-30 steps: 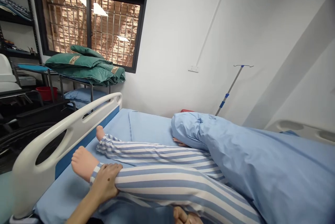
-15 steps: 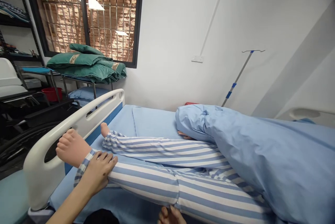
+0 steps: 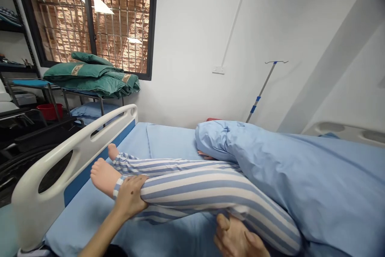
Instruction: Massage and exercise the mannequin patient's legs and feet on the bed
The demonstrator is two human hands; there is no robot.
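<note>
A leg [image 3: 192,191] in blue-and-white striped trousers is bent at the knee, its knee raised above the bed. My left hand [image 3: 131,197] is wrapped over the shin just above the bare foot [image 3: 105,177]. Under the back of the knee, my right hand [image 3: 237,236] presses up against the trousers with curled fingers, partly hidden by the leg. Behind lies the second leg [image 3: 132,165], straight on the sheet, its foot [image 3: 113,151] near the footboard. A light blue quilt [image 3: 270,168] covers the upper body; fingertips [image 3: 205,155] peek out from its edge.
A white footboard [image 3: 60,168] closes off the left end of the bed [image 3: 168,136]. Beyond it are a wheelchair [image 3: 36,140], folded green bedding [image 3: 99,78] and a red bucket [image 3: 49,111]. An IV pole [image 3: 261,88] stands by the wall.
The near leg has gone from nearly straight to bent, its knee lifted and foot drawn right. Both my hands moved right with it, the right one further under the knee. The view shifted slightly.
</note>
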